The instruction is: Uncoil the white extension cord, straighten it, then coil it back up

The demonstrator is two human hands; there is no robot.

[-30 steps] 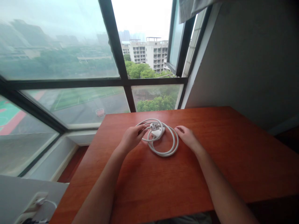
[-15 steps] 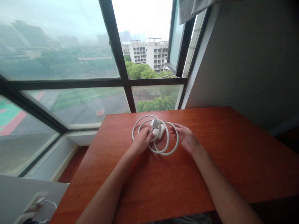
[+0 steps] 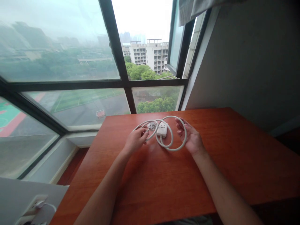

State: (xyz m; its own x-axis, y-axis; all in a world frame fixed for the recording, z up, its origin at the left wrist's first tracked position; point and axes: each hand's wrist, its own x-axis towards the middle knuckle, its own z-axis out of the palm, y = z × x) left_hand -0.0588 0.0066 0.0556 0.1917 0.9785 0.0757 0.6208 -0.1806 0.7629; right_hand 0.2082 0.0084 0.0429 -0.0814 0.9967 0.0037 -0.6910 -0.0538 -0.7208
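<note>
A white extension cord [image 3: 172,131] lies in loose loops near the far edge of the table. Its small socket block [image 3: 162,129] rests inside the loops, slots facing up. My left hand [image 3: 137,139] pinches the cord just behind the plug [image 3: 152,125], whose pins point right. On the other side, my right hand [image 3: 192,137] has its fingers loosely curled round the right side of the biggest loop. The cord passes across those fingers, partly hiding them.
The reddish-brown wooden table [image 3: 164,181] ends at the windows [image 3: 93,106]. A grey wall [image 3: 236,62] stands to the right. At lower left, a wall socket [image 3: 35,204] has a white plug and lead in it. A curtain [image 3: 194,11] hangs at the top.
My left hand has drawn left and slightly down with the plug, away from the socket block. My right hand has shifted right, and the right loop has spread wider with it.
</note>
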